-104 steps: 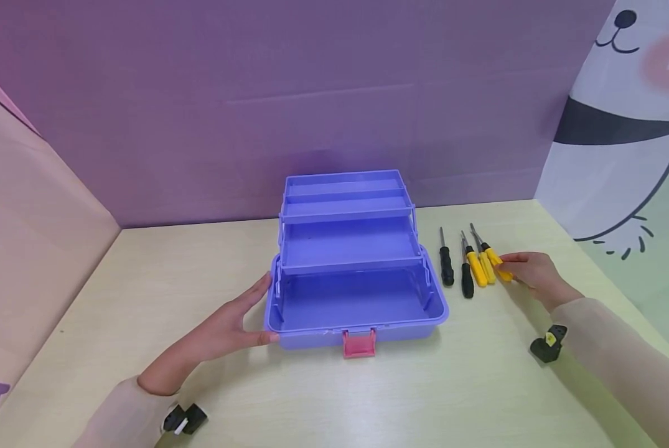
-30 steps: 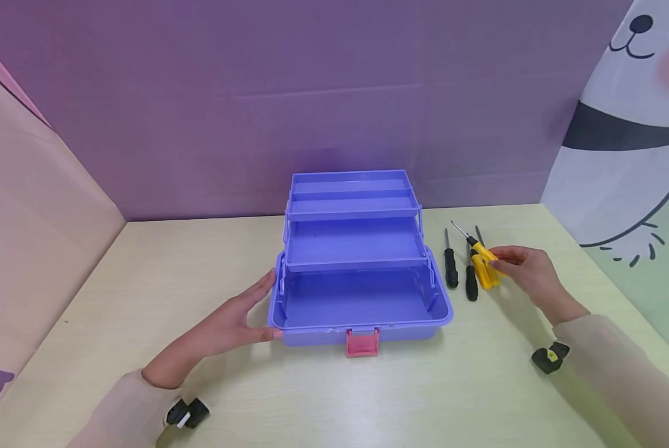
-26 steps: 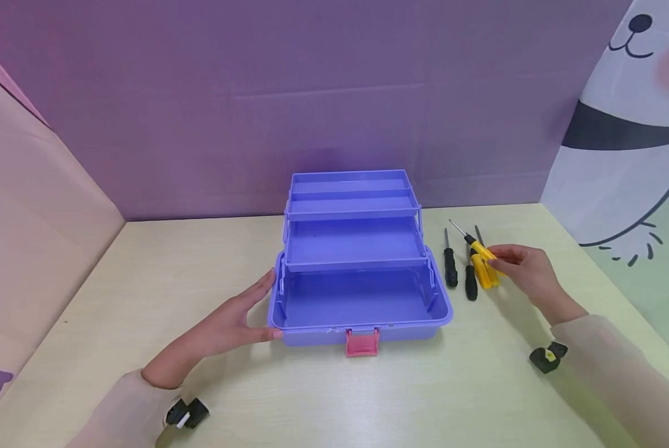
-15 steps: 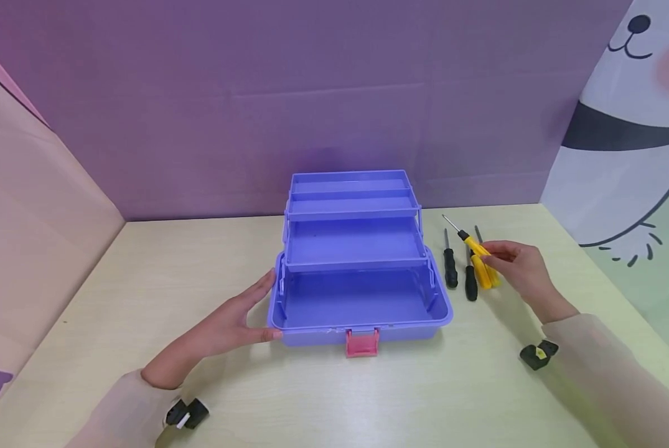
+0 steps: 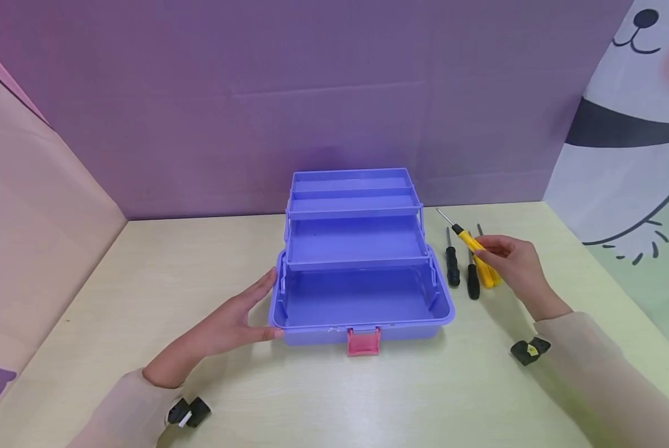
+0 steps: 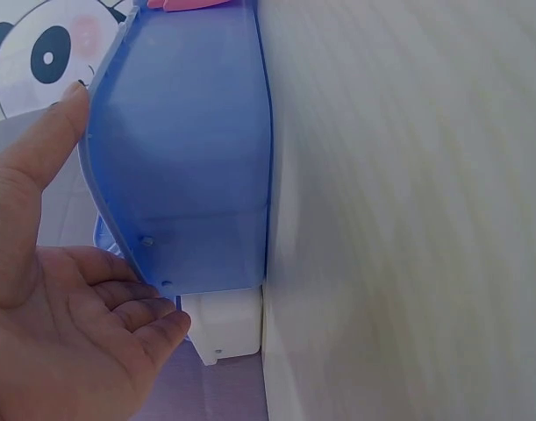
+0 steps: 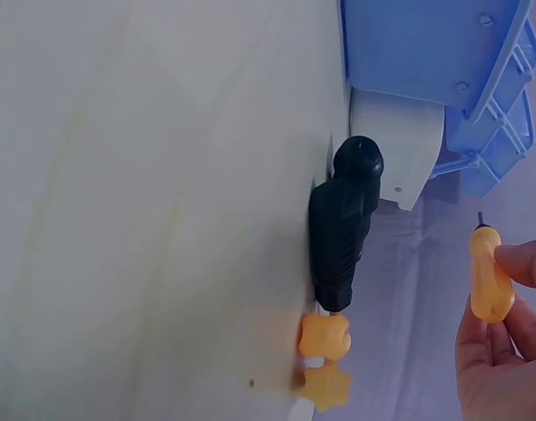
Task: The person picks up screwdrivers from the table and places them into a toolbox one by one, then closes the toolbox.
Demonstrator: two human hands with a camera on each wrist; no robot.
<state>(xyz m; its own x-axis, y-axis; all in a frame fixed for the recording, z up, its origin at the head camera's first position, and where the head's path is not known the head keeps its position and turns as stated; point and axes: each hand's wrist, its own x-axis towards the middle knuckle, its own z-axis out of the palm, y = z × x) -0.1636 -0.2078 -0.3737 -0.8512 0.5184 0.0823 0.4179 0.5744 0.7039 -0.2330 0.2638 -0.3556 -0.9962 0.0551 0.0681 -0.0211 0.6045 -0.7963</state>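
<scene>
"Purple sheeting (image 5: 216, 112) behind, pale table (image 5: 334, 398) below. What stands there?"

"An opened lavender-blue toolbox (image 5: 312, 336), trays stepped up toward the back."

"Left hand (image 5: 230, 323)?"

"Thumb and fingers spread apart, touching the box's left side."

"And the right hand (image 5: 516, 264)?"

"Its thumb and fingers pinch a yellow screwdriver (image 5: 469, 239), raised off the table, right of the toolbox."

"Pointing where?"

"Long axis slanting, shaft tip toward the back and left. The handle's rear lies between the fingertips; the shaft extends beyond them."

"Others?"

"Two black-handled screwdrivers (image 5: 453, 267) and two yellow-handled ones (image 5: 484, 274) on the table."
</scene>
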